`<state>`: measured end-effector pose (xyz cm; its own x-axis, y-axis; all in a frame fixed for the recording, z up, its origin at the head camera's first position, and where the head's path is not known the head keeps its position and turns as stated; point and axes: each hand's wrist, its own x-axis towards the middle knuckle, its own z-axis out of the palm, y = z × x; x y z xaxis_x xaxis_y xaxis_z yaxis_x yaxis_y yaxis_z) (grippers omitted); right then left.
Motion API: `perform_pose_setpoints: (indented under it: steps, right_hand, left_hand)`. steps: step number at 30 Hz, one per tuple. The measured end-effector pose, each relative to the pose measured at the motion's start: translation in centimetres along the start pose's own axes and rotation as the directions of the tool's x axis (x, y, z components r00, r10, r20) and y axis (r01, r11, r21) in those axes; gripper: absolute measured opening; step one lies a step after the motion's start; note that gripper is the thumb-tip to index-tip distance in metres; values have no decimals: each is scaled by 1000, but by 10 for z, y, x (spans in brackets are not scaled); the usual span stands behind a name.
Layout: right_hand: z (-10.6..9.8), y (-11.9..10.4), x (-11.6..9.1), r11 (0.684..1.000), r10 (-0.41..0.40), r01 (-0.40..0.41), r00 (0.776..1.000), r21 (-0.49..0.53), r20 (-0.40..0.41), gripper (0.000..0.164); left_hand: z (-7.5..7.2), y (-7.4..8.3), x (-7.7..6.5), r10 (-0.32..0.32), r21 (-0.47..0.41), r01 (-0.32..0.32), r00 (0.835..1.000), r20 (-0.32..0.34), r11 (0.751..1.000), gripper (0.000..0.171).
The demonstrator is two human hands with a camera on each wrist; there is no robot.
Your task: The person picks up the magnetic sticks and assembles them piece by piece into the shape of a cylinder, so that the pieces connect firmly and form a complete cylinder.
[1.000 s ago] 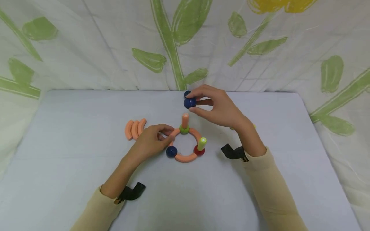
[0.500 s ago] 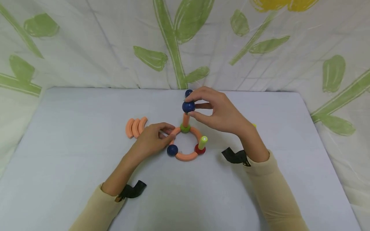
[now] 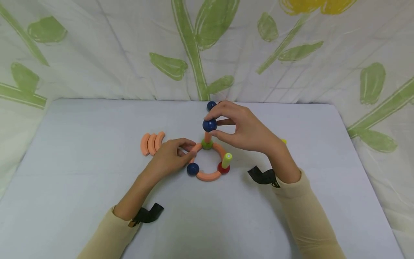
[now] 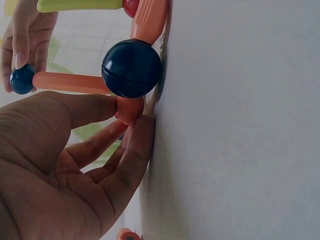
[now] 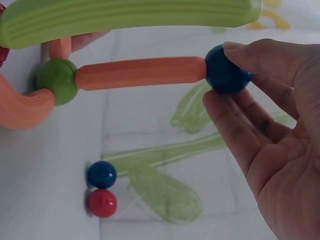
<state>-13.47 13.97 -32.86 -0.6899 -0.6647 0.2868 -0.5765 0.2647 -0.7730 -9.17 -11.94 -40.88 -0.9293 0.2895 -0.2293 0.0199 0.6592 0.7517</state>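
Note:
My right hand (image 3: pixel 247 126) pinches a blue ball (image 3: pixel 209 125) between thumb and fingers. In the right wrist view the ball touches the free end of an upright orange rod (image 5: pixel 142 72), whose other end sits on a green ball (image 5: pixel 57 81). That green ball belongs to a ring of curved orange pieces (image 3: pixel 208 176) lying on the table, together with a second blue ball (image 3: pixel 193 169) and a red ball (image 3: pixel 224 168). From the red ball rises a light green rod (image 3: pixel 227 160). My left hand (image 3: pixel 171 156) pinches the ring's left curved piece (image 4: pixel 131 110).
Several loose curved orange pieces (image 3: pixel 152 143) lie left of the ring. At the table's back edge sit another blue ball (image 5: pixel 102 174) and a red ball (image 5: pixel 102 203). A small yellow thing (image 3: pixel 284 141) shows behind the right wrist.
My right hand has come down and slightly left with the blue ball, onto the top of the upright orange rod. The left hand stays on the ring.

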Motion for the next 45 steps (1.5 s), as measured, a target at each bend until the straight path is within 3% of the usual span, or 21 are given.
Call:
perform_pose_setpoints:
  steps: [21,38,45]
  right_hand:
    - [-1,-2,-3,998,21,-19,999,-66,25,39]
    - [1,-3,0,999,-1,2,1000,-54,25,39]
    - [1,-1,0,999,-5,5,1000,-52,11,49]
  left_hand:
    - [1,2,-1,-12,-4,12,1000,1,1000,35]
    - [0,4,-2,-7,-10,7,1000,2,1000,33]
    - [0,3,-1,-12,-2,12,1000,1,1000,34]
